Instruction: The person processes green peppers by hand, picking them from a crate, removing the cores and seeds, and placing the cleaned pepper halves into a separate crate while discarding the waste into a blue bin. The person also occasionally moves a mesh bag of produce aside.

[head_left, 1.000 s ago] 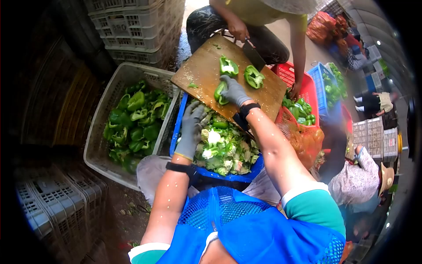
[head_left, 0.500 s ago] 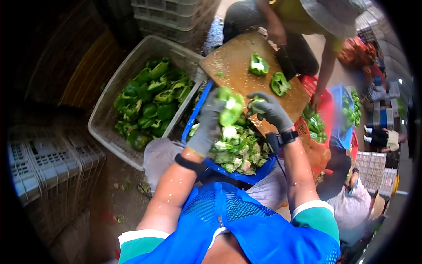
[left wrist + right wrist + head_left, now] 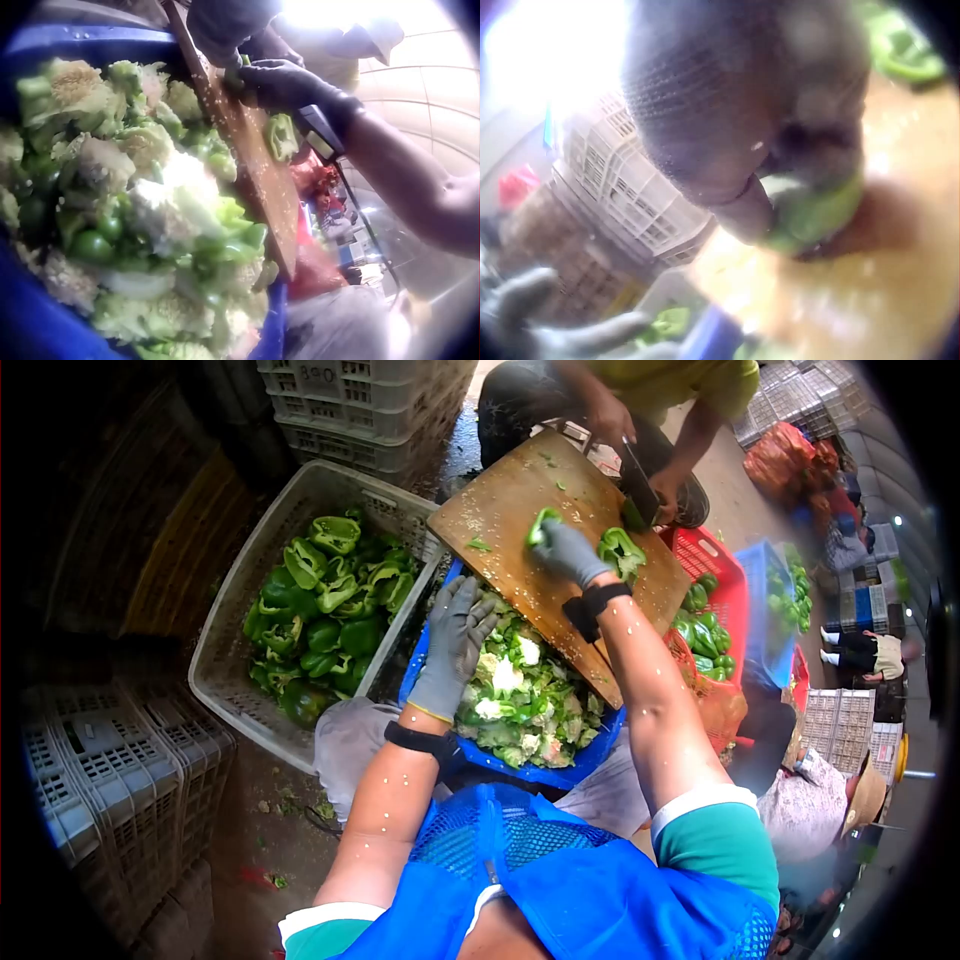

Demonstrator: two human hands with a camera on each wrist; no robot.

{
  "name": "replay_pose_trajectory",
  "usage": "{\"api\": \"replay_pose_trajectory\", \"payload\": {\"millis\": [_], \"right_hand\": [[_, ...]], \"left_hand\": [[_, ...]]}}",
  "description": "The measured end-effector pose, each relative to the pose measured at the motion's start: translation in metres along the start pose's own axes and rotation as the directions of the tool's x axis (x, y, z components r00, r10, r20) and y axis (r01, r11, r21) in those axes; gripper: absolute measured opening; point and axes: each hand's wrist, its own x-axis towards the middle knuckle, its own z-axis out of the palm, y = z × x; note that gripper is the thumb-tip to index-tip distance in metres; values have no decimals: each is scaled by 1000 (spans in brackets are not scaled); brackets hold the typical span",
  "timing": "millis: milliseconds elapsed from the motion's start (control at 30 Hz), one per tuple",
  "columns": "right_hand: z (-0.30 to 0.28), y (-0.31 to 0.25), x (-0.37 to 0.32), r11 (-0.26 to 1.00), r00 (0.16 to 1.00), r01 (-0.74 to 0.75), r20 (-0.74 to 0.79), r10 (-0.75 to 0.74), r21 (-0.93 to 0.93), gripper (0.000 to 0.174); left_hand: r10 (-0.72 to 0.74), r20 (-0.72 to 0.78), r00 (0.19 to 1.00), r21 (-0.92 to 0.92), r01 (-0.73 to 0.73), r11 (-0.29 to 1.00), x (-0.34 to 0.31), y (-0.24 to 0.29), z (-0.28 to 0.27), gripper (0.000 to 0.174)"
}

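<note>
My gloved right hand (image 3: pixel 572 552) reaches over the wooden cutting board (image 3: pixel 500 510) and grips a green pepper half (image 3: pixel 821 214) at the board's surface. Another cut pepper half (image 3: pixel 622 553) lies just right of that hand, cut side showing. My gloved left hand (image 3: pixel 448 645) holds nothing; its fingers extend over the left side of a blue bin (image 3: pixel 408 685). Pepper cores and trimmings (image 3: pixel 112 172) fill this bin below the board. Across the board, another person's hand holds a cleaver (image 3: pixel 638 485) against a green pepper (image 3: pixel 633 515).
On the left stands a grey crate (image 3: pixel 225 650) of pepper halves (image 3: pixel 320 590). A red basket (image 3: pixel 735 575) of whole peppers and a blue crate (image 3: pixel 768 610) are at the right. Stacked crates (image 3: pixel 370 400) rise behind, with more (image 3: pixel 120 780) at the lower left.
Both hands were over the bin with pepper pieces. The left is now empty; the right has gone back to the board and grips another half. The other person's cleaver has moved onto a pepper.
</note>
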Motion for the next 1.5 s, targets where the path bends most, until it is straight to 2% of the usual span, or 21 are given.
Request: {"api": "replay_pose_trajectory", "payload": {"millis": [100,133,167,233,267,400,533,600,667,700,733,767,833,867,933,967,1067,1167,1233,1367,1500], "right_hand": [[0,-41,-58,818,964,23,204,-170,574,32],[-5,-60,-78,667,932,-60,281,-230,743,31],[-9,-79,-102,575,932,-60,252,-260,816,29],[-9,-89,-122,755,930,206,115,-348,623,34],[-14,-94,-133,814,945,236,69,-319,530,35],[-17,-111,-168,951,931,287,-270,-248,117,34],[0,-119,-180,945,816,298,-550,-177,137,34],[-7,-126,-188,930,810,167,-584,61,329,34],[-11,-118,-193,903,816,75,-547,188,422,33],[-18,-109,-195,881,948,11,-286,141,473,35],[-29,-97,-195,862,997,-64,-6,77,503,38],[-39,-84,-194,847,962,-146,273,0,512,41],[-47,-46,-179,876,959,-139,282,4,462,52],[-39,-19,-162,895,987,-157,29,160,417,61],[-31,27,-119,838,810,-427,-268,521,340,75],[-32,42,-100,704,632,-635,-311,710,317,78],[8,81,-59,612,497,-687,-361,789,392,77],[16,74,-60,700,621,-645,-324,714,307,66],[-13,28,-77,793,780,-590,-146,608,152,59],[-7,-45,-128,965,964,-237,-92,248,112,50],[-10,-81,-167,980,997,34,-73,-20,195,61]], "left_hand": [[-208,-70,976,33,211,977,6,-9,-5,55],[-359,188,914,-8,367,930,20,-14,-19,49],[-358,384,851,-83,417,905,26,-24,-25,47],[-324,394,860,-77,382,921,12,-21,-13,44],[-204,223,953,-152,240,959,-2,-25,3,47],[-86,285,955,-13,94,995,-28,-16,22,60],[27,180,983,19,-31,999,-22,-22,20,53],[132,45,990,2,-133,991,-3,-22,-4,40],[246,-126,961,-153,-264,952,0,13,-16,28],[201,-276,940,-311,-286,907,-3,35,-14,33],[267,-242,933,-470,-354,809,-2,52,-17,45],[399,-167,901,-552,-421,720,-7,63,-12,60],[103,-179,978,-724,-202,659,-23,74,6,70],[140,-102,985,-660,-172,731,-24,65,9,70],[188,65,980,-507,-130,852,-22,37,13,71],[206,153,966,-436,-122,892,-19,26,12,67],[176,329,928,-200,-114,973,-14,11,15,52],[21,247,969,65,-38,997,-17,5,23,39],[-84,181,980,251,36,967,-4,-9,10,40],[-235,-22,972,456,219,863,-18,-21,28,51],[-233,381,895,313,112,943,-30,-41,11,57]]}}
